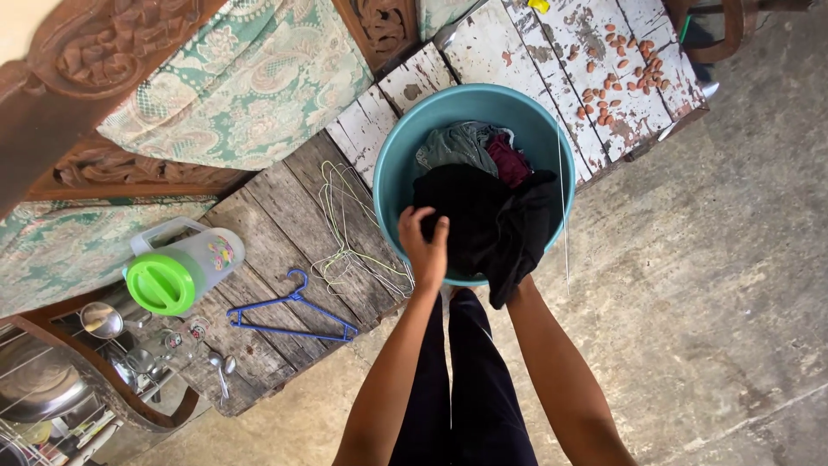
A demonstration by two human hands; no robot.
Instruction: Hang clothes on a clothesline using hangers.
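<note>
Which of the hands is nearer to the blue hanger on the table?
The left. The left hand grips the black cloth at the basin's near rim, on the blue hanger's side. The right hand is hidden under the cloth, farther from it.

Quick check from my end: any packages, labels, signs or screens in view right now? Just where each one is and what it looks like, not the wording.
Decal on the clear plastic jug: lying on the grey wooden table, left of the teal basin; a small rounded sticker in mixed bright colours, beside the green lid.
No packages, signs or screens show.
</note>
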